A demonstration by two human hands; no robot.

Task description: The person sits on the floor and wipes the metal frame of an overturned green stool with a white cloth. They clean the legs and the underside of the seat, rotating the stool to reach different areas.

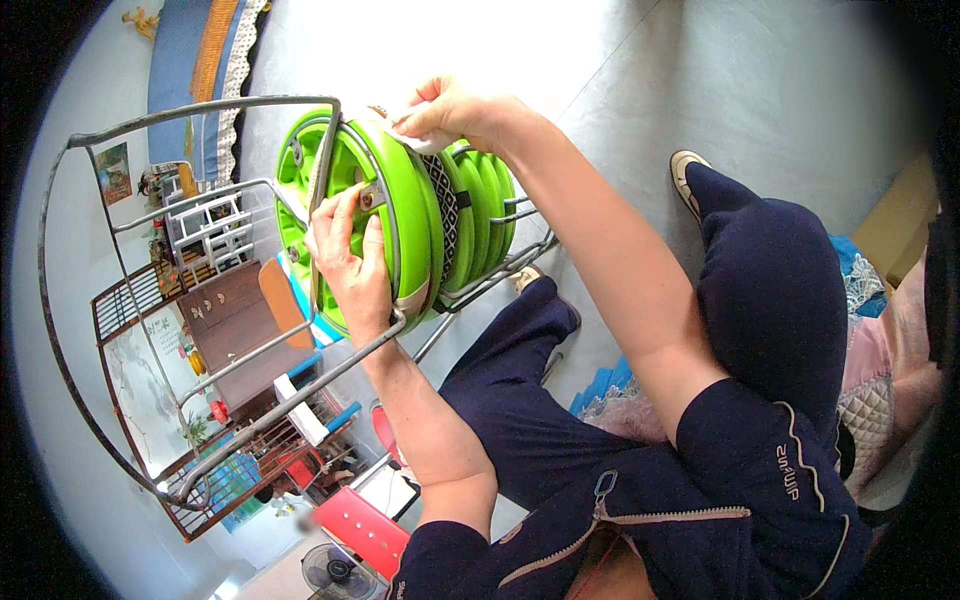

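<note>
In front of me a green plastic drum (409, 225) with a spoked end and ribbed rear lies on its side inside a grey metal tube frame (202, 112). A black-and-white patterned strap (448, 217) circles its middle. My left hand (346, 262) holds the spoked end, fingers beside a bolted metal bracket (369, 198); the wrist passes behind a frame tube. Between the fingertips of my right hand (461, 112) is a bunched white cloth (427, 141), pressed on the drum's upper rim. The parts under the cloth are hidden.
My knees in dark trousers (772, 292) flank the grey tiled floor (622, 157). Behind the frame stand a brown cabinet (240, 322) and a blue-covered piece of furniture (176, 75). A red panel (364, 529) and an electric fan (337, 570) are at lower left.
</note>
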